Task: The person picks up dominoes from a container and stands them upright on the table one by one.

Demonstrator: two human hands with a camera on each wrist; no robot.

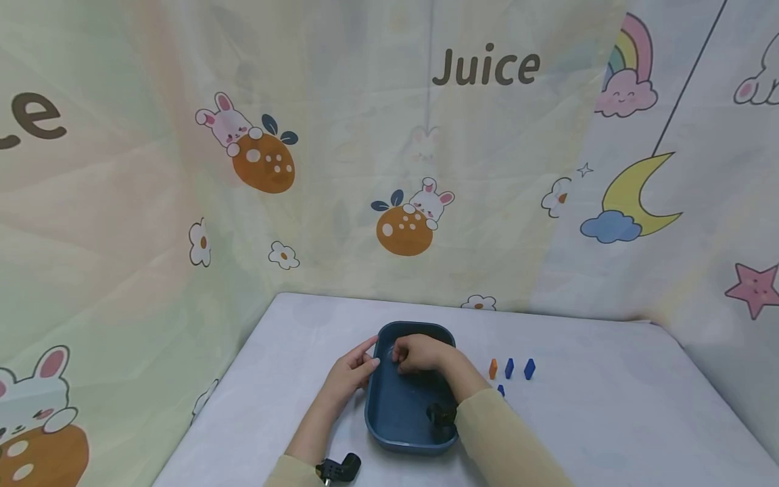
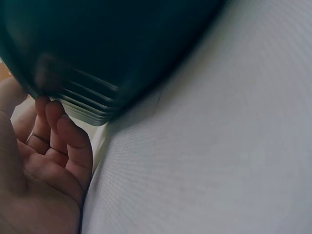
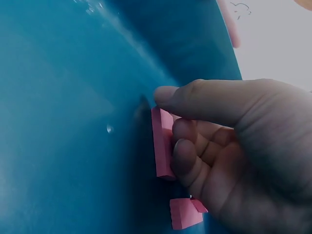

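A dark blue plastic basin (image 1: 398, 412) stands on the white table. My left hand (image 1: 349, 372) grips its left rim, with curled fingertips against the ribbed outer wall in the left wrist view. Inside the basin, toward its far end, is my right hand (image 1: 422, 353). In the right wrist view its thumb and curled fingers pinch a pink domino-like block (image 3: 163, 144), standing on edge. Just below that block lies another pink piece (image 3: 185, 213), partly covered by the hand. From the head view both pink pieces are hidden behind the right hand.
Right of the basin, an orange block (image 1: 493, 368) and two blue blocks (image 1: 529, 368) stand in a row on the table (image 1: 608, 406). Nearer, another blue block (image 1: 501, 390) is partly hidden by the right sleeve. A printed cloth (image 1: 341, 149) hangs behind the table.
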